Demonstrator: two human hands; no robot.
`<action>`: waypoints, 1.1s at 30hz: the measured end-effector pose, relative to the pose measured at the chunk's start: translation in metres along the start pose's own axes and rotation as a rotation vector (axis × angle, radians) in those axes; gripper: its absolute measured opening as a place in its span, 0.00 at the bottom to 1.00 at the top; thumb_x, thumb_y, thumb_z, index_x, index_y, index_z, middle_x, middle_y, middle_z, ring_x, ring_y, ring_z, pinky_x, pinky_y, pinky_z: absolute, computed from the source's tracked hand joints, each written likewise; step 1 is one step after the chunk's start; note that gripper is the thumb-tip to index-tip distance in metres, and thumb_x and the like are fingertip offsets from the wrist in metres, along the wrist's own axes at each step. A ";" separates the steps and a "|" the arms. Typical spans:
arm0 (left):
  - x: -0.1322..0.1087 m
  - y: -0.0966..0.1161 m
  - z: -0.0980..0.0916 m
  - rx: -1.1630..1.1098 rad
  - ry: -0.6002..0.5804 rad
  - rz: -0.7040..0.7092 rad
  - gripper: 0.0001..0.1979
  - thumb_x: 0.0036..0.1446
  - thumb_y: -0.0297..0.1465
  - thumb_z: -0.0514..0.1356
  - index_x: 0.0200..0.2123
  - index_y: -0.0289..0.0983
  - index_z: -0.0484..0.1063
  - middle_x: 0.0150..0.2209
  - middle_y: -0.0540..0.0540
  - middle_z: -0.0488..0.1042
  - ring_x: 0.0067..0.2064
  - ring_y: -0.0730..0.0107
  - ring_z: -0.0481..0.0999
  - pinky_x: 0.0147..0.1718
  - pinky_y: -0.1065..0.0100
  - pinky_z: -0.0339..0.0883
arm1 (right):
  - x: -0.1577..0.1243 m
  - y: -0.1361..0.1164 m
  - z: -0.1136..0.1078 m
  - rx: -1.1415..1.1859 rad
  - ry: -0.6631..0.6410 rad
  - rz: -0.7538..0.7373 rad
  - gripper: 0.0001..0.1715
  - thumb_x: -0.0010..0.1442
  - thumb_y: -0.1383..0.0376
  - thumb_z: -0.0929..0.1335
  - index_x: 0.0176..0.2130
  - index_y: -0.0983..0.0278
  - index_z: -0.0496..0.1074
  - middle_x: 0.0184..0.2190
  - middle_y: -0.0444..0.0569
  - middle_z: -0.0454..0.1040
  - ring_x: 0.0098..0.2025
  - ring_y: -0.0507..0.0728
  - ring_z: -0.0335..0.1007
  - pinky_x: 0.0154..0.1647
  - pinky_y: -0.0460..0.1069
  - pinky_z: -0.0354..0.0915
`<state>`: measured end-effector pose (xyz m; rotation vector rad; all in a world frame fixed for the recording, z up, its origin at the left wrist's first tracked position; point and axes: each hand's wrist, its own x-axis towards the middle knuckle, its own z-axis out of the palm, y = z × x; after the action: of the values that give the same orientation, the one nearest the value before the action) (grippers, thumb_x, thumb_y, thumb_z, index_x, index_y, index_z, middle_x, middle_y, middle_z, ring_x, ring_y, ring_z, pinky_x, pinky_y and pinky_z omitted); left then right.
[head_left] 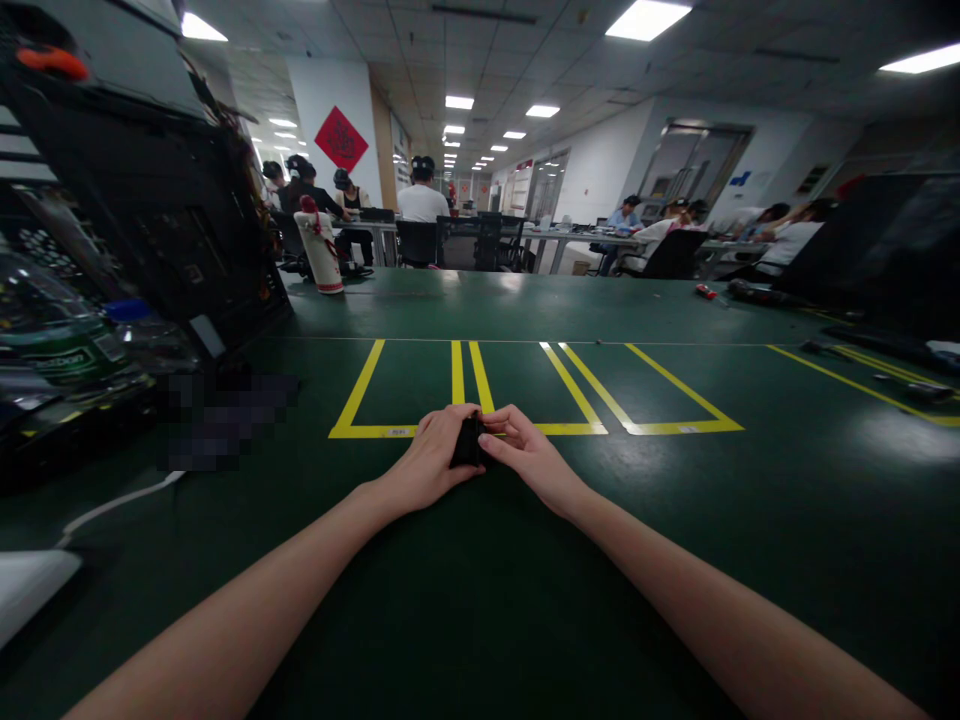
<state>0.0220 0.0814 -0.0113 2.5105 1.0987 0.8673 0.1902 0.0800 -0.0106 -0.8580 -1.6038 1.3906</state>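
A small black object (467, 443) is between my hands, low over the green table (465, 600), near the front edge of the yellow tape outlines (574, 429). My left hand (431, 455) wraps round its left side, thumb below and fingers above. From the right, my right hand (525, 448) pinches at its right edge with thumb and fingertips. Much of the object is hidden by the fingers, and its details are too dark to make out.
A dark computer case (172, 220) and plastic bottles (64, 340) stand at the left. Behind the tape is a white cylinder (321, 250). A white cable (124, 505) lies at lower left. Small dark tools (911, 385) lie at the right. Several people sit farther back.
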 end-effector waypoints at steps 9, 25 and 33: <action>0.000 0.000 0.000 0.014 0.004 0.023 0.29 0.47 0.30 0.59 0.50 0.40 0.48 0.48 0.44 0.60 0.51 0.61 0.60 0.51 0.56 0.51 | 0.001 0.002 -0.002 0.027 -0.038 0.008 0.15 0.51 0.66 0.65 0.40 0.60 0.61 0.41 0.46 0.64 0.47 0.54 0.61 0.50 0.54 0.56; -0.001 0.005 -0.005 -0.021 -0.030 -0.023 0.28 0.48 0.30 0.58 0.50 0.42 0.48 0.49 0.45 0.59 0.51 0.57 0.59 0.49 0.53 0.54 | 0.000 0.000 -0.001 0.047 -0.037 0.034 0.15 0.50 0.66 0.66 0.40 0.60 0.61 0.41 0.45 0.64 0.46 0.54 0.61 0.49 0.54 0.59; 0.000 0.001 0.000 -0.001 0.004 -0.011 0.29 0.47 0.30 0.59 0.50 0.41 0.48 0.48 0.45 0.59 0.51 0.59 0.59 0.50 0.55 0.53 | 0.000 0.002 0.000 0.037 0.012 0.019 0.12 0.51 0.63 0.65 0.38 0.60 0.61 0.41 0.45 0.64 0.43 0.53 0.63 0.46 0.53 0.60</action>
<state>0.0224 0.0810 -0.0110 2.5009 1.1124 0.8702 0.1902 0.0808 -0.0127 -0.8600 -1.5595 1.4215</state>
